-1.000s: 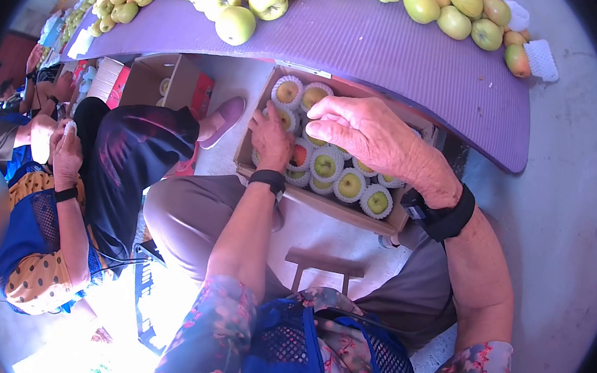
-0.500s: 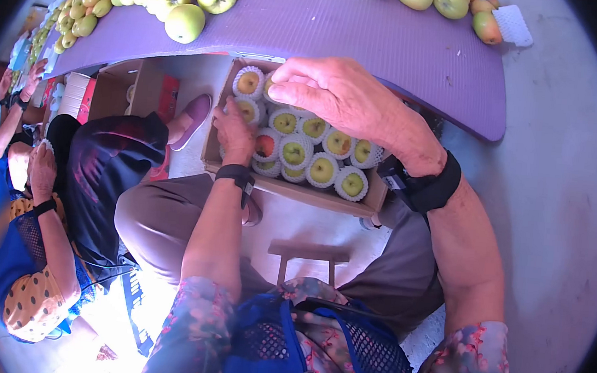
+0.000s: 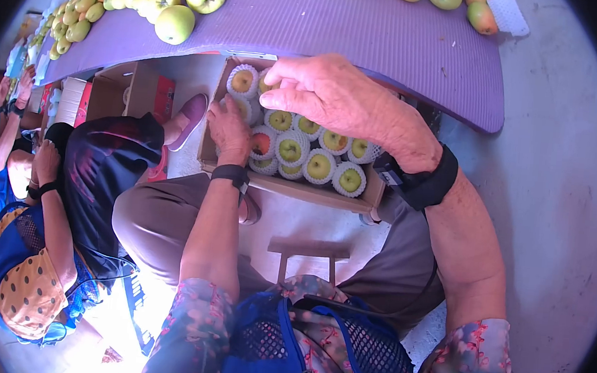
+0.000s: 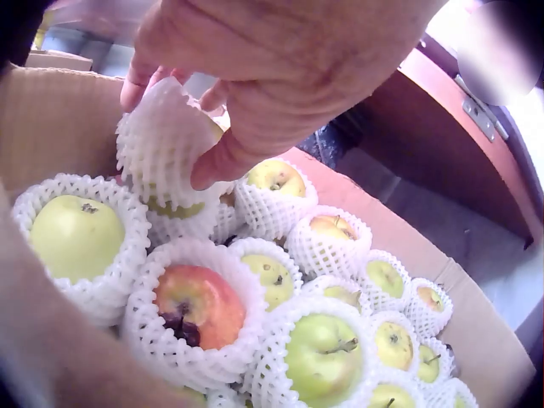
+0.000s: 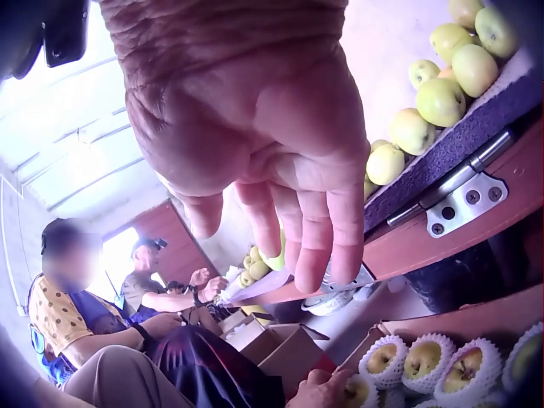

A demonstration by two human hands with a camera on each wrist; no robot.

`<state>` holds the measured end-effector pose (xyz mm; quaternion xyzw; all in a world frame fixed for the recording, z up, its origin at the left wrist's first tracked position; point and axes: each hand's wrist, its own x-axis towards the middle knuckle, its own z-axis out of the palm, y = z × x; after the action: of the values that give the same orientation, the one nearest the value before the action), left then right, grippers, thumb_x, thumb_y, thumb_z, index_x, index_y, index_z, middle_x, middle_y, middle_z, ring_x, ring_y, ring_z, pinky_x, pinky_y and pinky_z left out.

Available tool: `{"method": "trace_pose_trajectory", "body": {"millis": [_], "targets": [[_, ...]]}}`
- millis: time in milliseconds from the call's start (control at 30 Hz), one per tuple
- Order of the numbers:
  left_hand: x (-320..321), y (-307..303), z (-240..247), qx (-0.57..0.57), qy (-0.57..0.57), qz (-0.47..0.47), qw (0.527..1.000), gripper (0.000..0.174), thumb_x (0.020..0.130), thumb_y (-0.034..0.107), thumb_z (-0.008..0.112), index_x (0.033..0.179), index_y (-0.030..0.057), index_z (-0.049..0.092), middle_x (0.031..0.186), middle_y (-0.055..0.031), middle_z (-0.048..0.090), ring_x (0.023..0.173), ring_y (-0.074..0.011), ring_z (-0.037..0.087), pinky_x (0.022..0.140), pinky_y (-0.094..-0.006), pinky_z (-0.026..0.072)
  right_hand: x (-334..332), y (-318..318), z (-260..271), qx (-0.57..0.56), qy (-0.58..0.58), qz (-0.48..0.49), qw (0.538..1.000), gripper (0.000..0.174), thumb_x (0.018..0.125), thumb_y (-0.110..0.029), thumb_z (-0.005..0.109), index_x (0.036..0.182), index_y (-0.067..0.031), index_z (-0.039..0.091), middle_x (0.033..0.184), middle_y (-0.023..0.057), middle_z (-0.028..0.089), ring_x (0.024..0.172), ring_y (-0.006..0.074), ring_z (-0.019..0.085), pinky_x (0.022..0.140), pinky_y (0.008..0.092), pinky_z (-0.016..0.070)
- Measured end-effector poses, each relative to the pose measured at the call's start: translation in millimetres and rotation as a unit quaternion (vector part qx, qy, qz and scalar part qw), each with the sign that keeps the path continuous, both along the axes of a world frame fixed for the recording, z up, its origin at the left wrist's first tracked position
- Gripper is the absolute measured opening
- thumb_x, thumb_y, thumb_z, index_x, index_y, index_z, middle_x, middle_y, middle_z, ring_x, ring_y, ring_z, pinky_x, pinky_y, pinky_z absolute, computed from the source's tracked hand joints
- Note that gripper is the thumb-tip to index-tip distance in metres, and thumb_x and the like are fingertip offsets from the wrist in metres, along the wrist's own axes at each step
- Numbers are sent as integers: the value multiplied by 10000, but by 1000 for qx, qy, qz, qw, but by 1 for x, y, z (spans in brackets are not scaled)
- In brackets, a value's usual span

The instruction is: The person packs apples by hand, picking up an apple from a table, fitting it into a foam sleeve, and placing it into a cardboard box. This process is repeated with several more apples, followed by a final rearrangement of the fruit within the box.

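My left hand (image 3: 229, 129) reaches into the left end of a cardboard carton (image 3: 333, 198) packed with apples in white foam nets. In the left wrist view, its thumb and fingers grip a netted apple (image 4: 167, 140) near the carton wall. A reddish netted apple (image 4: 217, 310) with a dark mark and a green netted apple (image 4: 321, 353) lie nearer the camera. My right hand (image 3: 345, 95) is above the far side of the carton. Its fingers (image 5: 314, 246) hang loosely in the right wrist view and hold nothing. It hides part of the far row in the head view.
Beyond the carton stands a table with a purple mat (image 3: 369, 33), bearing loose apples (image 3: 175, 24); its edge overhangs the carton. Another person (image 3: 29, 262) sits close on my left, beside another cardboard box (image 3: 128, 93). A small wooden stool (image 3: 307, 248) is between my legs.
The head view has swung, so the carton appears farther left. My right hand has shifted slightly left over the carton, while my left stays at the same end. The neighbouring person has bent forward.
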<state>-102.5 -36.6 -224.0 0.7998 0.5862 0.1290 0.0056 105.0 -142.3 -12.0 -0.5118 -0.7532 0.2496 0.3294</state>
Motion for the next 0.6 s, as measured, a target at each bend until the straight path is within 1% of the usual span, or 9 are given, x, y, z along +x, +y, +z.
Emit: {"method": "trace_pose_trajectory", "body": {"millis": [100, 133, 233, 300, 333, 433, 500, 600], "targets": [[-5, 1, 6, -24, -26, -35, 999, 680, 733, 55, 663, 1377, 60, 444, 1287, -236, 454, 1147, -424, 478, 966, -481, 436, -1, -2, 2, -23, -33, 0, 999, 355, 945, -338, 598, 1030, 6, 617, 772, 173, 666, 705, 302, 655, 649, 397, 493], [-7, 1, 5, -13, -15, -39, 999, 695, 728, 59, 669, 1383, 65, 439, 1281, -232, 456, 1144, -421, 479, 960, -480, 438, -2, -2, 3, -30, -47, 0, 998, 350, 943, -335, 600, 1021, 6, 616, 771, 175, 665, 706, 306, 654, 647, 399, 493], [-6, 0, 0, 13, 13, -51, 999, 739, 711, 73, 686, 1401, 79, 421, 1256, -220, 466, 1135, -414, 483, 939, -478, 444, -2, 1, -3, 2, -33, 12, 999, 340, 939, -327, 601, 1015, 4, 611, 782, 180, 665, 716, 320, 654, 651, 403, 495], [-6, -1, -2, 23, 26, -56, 998, 768, 702, 86, 699, 1413, 87, 408, 1232, -208, 475, 1126, -408, 487, 922, -475, 448, -2, 1, -4, 2, -28, 8, 1000, 340, 941, -329, 593, 1014, 3, 607, 781, 180, 661, 716, 326, 651, 651, 408, 493], [-5, -1, -1, 5, 29, -57, 998, 789, 694, 97, 711, 1418, 90, 399, 1222, -204, 478, 1117, -405, 491, 913, -474, 451, -2, 1, -4, 3, -25, 7, 1000, 340, 942, -330, 589, 1013, 3, 605, 780, 179, 658, 716, 329, 650, 652, 411, 492], [-4, 4, 1, -34, 36, -49, 998, 846, 670, 127, 747, 1430, 93, 379, 1192, -195, 486, 1091, -398, 502, 893, -469, 457, -5, -1, 4, -31, -26, -5, 999, 333, 901, -313, 609, 977, 9, 651, 789, 228, 657, 786, 410, 639, 729, 482, 501], [0, 6, 0, -47, 40, -34, 998, 877, 653, 141, 770, 1432, 88, 372, 1171, -193, 489, 1078, -394, 509, 885, -466, 461, -4, 0, 3, -31, -37, -8, 999, 334, 897, -312, 614, 978, 10, 648, 788, 233, 654, 790, 413, 638, 732, 483, 500], [-3, 9, 2, -42, 26, -44, 998, 925, 622, 160, 803, 1433, 74, 365, 1136, -197, 493, 1063, -396, 514, 877, -464, 468, -3, 2, 0, -28, -54, -6, 998, 332, 892, -305, 622, 977, 15, 643, 785, 240, 650, 794, 415, 637, 735, 484, 500]]}}
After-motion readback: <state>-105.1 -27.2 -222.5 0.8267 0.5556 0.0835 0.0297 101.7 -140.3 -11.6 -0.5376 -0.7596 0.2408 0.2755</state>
